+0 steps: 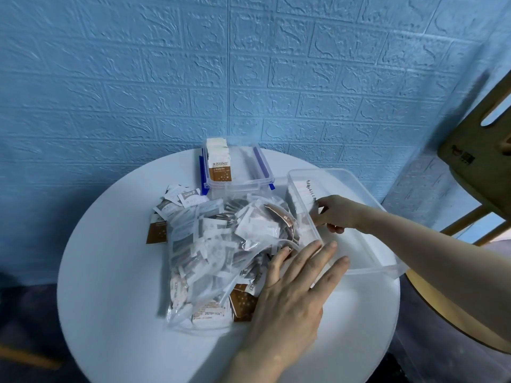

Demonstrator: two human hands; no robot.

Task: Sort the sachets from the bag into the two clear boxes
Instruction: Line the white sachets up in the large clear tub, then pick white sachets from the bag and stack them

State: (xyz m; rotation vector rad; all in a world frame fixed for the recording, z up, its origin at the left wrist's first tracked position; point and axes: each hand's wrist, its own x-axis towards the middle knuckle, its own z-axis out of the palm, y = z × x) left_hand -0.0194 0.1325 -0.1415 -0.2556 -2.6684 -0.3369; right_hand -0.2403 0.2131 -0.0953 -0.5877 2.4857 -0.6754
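A round white table point(110, 313) with a smooth matte top stands against a blue wall point(249, 64) embossed in a brick pattern. In the middle of it lies a crinkled clear plastic bag point(210, 258), slumped and glossy, stuffed with small flat paper sachets in white and brown. More loose sachets point(177, 205) lie scattered on the table at the bag's far left side, some white, some with brown lower halves.

Behind the bag sits a small clear box point(243, 172) with blue clip handles on its sides; a row of brown-and-white sachets point(219, 161) stands upright along its left wall. To the right is a larger clear box point(367, 244), rectangular with rounded corners and a frosted look, hanging slightly over the table's right edge. White sachets point(301, 192) stand in a row at its far end.

The left hand point(293, 288) lies flat with fingers straight and spread, its fingertips resting across the bag's right side and the near-left wall of the larger box, holding nothing. The right hand point(336, 212) reaches inside the larger box, fingers curled at the end of the white row; whether it actually pinches a sachet I cannot tell.

A pale wooden chair point(478, 150) stands to the right.
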